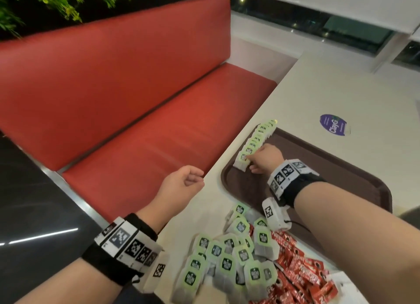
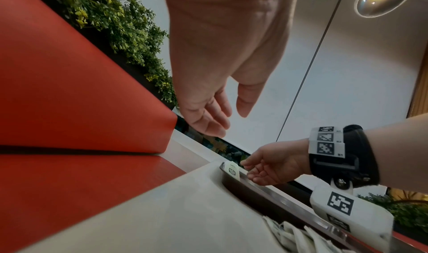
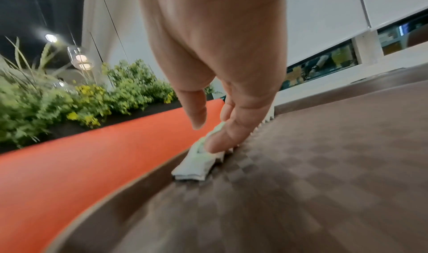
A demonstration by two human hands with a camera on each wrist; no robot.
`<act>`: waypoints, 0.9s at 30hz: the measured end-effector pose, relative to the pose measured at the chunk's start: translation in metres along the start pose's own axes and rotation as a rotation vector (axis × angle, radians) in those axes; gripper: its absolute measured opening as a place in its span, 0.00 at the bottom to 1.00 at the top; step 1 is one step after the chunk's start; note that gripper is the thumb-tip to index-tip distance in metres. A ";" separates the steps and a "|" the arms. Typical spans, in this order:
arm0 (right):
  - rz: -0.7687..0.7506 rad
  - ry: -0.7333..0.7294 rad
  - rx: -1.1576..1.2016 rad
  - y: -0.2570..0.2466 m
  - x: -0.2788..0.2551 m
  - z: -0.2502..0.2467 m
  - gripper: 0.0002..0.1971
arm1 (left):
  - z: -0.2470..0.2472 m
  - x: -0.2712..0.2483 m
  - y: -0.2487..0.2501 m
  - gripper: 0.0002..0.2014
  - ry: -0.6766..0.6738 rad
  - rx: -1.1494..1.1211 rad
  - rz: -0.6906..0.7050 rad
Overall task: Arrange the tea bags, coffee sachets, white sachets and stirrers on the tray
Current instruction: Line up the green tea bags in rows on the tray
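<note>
A brown tray [image 1: 354,174] lies on the white table. Along its left rim runs a row of green-tagged tea bags [image 1: 258,137], standing on edge. My right hand [image 1: 251,164] is at the near end of that row. In the right wrist view a straight fingertip [image 3: 215,145] presses on the nearest tea bag [image 3: 192,165], and the thumb stays apart from it. My left hand [image 1: 197,180] hovers over the table's left edge, loosely curled and holding nothing. A loose pile of tea bags [image 1: 227,258] and red coffee sachets [image 1: 297,272] lies on the table near me.
A red bench seat [image 1: 136,133] runs along the table's left side, with plants [image 1: 56,1] behind its backrest. A round purple sticker [image 1: 333,125] is on the table [image 1: 341,83] beyond the tray. Most of the tray's floor [image 3: 324,165] is bare.
</note>
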State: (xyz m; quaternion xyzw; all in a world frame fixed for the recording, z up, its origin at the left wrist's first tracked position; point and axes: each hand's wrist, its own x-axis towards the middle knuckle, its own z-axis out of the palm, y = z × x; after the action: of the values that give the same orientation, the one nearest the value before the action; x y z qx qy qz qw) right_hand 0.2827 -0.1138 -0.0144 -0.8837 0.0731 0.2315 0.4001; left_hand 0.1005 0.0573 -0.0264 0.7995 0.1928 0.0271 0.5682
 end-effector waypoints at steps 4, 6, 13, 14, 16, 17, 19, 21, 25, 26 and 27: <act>-0.170 -0.004 0.119 0.006 -0.024 -0.014 0.06 | -0.011 -0.011 0.001 0.07 -0.008 0.034 0.022; -0.261 -0.054 0.195 0.012 -0.050 -0.020 0.05 | -0.016 -0.020 0.000 0.05 -0.070 0.113 0.036; -0.451 -0.288 -0.146 0.057 -0.151 -0.029 0.07 | -0.030 -0.068 -0.008 0.16 -0.426 0.505 -0.070; -0.460 -0.316 -0.186 0.062 -0.159 -0.027 0.07 | -0.028 -0.076 -0.008 0.20 -0.463 0.543 -0.098; -0.473 -0.338 -0.221 0.073 -0.172 -0.022 0.08 | -0.025 -0.089 -0.009 0.30 -0.518 0.618 -0.151; -0.470 -0.345 -0.206 0.078 -0.177 -0.020 0.08 | -0.022 -0.095 -0.009 0.34 -0.537 0.639 -0.169; -0.465 -0.357 -0.172 0.088 -0.185 -0.017 0.08 | -0.015 -0.106 -0.010 0.41 -0.554 0.662 -0.187; -0.480 -0.328 -0.206 0.098 -0.191 -0.018 0.08 | -0.008 -0.115 -0.012 0.46 -0.546 0.680 -0.191; -0.481 -0.295 -0.194 0.113 -0.200 -0.022 0.08 | 0.005 -0.127 -0.021 0.49 -0.455 0.672 -0.193; -0.485 -0.292 -0.192 0.117 -0.202 -0.024 0.08 | 0.007 -0.128 -0.024 0.48 -0.426 0.675 -0.185; -0.488 -0.288 -0.194 0.120 -0.204 -0.025 0.08 | 0.009 -0.128 -0.027 0.47 -0.400 0.672 -0.176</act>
State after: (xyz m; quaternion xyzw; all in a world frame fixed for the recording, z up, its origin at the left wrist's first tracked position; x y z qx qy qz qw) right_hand 0.0732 -0.2239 0.0142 -0.8674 -0.2215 0.2572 0.3639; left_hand -0.0230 0.0129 -0.0315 0.9108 0.1443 -0.2424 0.3014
